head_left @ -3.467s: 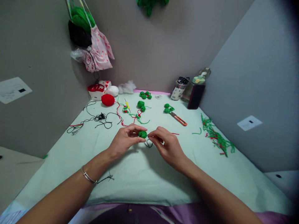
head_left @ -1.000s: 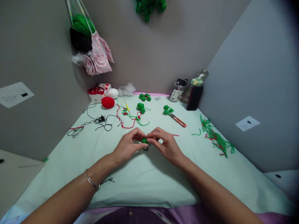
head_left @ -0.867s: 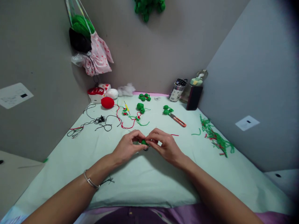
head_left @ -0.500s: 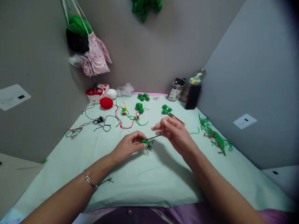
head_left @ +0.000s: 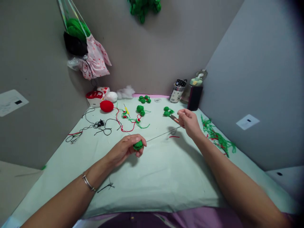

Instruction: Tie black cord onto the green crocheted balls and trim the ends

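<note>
Green ball (head_left: 138,145): is sitting within the left hand (head_left: 124,147), above the cloth, near the middle of the worktop.
Left grip: is closing narrowly around the ball, thumb and fingers bearing on its sides.
Dark thread (head_left: 161,135): is running nearly straight from the ball side to the right hand (head_left: 191,125).
Right grip: is pinching the thread with fingertips drawn together; whether a needle is hiding there is not showing.
Work done, as judged: the ball is holding a full, rounded form and is carrying a dark line.
Work left, as judged: the thread is awaiting tightening and trimming; orange-handled snips (head_left: 174,118) are lying unused, partly behind the right hand.
Companion pieces: green pieces (head_left: 167,111) are resting beside the snips; a green-and-red cluster (head_left: 144,99) is lying at the rear.
Cloth (head_left: 147,183): is covering the worktop, carrying a black thread tangle (head_left: 101,123) at left and yarn clippings (head_left: 218,136) at right.
Room: grey walls are enclosing the worktop; a pink dotted bag (head_left: 96,58) is hanging at left.
</note>
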